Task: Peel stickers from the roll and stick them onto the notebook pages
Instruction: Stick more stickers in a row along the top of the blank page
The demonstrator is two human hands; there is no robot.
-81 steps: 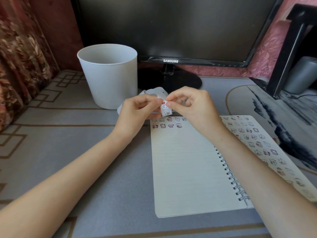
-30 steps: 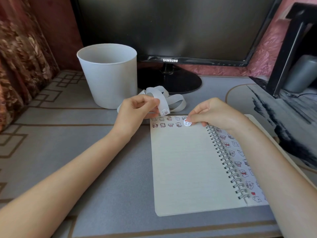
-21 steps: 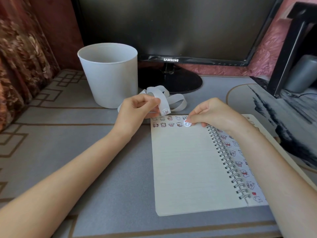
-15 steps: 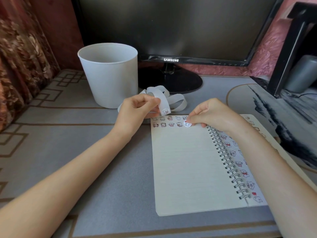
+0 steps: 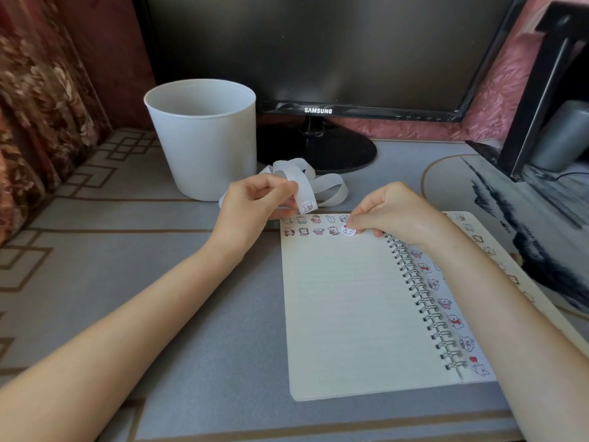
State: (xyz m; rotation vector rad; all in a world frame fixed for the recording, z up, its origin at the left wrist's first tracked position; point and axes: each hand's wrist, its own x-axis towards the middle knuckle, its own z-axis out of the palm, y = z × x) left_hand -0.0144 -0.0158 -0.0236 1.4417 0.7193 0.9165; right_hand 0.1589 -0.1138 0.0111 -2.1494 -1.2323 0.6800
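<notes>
An open spiral notebook point(image 5: 350, 307) lies on the desk, with two short rows of small cartoon stickers along the top of its left page. My right hand point(image 5: 392, 210) has curled fingers whose tips press a round white sticker point(image 5: 348, 230) at the end of the second row. My left hand point(image 5: 255, 202) pinches the white sticker strip point(image 5: 302, 189) just above the page's top left corner. One sticker shows at the strip's hanging end. The strip's loose loops trail behind on the desk.
A white plastic bucket point(image 5: 204, 138) stands behind my left hand. A black monitor point(image 5: 318, 59) on a round stand sits at the back. A dark stand and a grey cylinder point(image 5: 561, 138) are at the far right, on a printed mat.
My right hand peeled a sticker off the strip and brought it down to the left page, where it has stayed pressing for the last second. My left hand kept holding the strip.
</notes>
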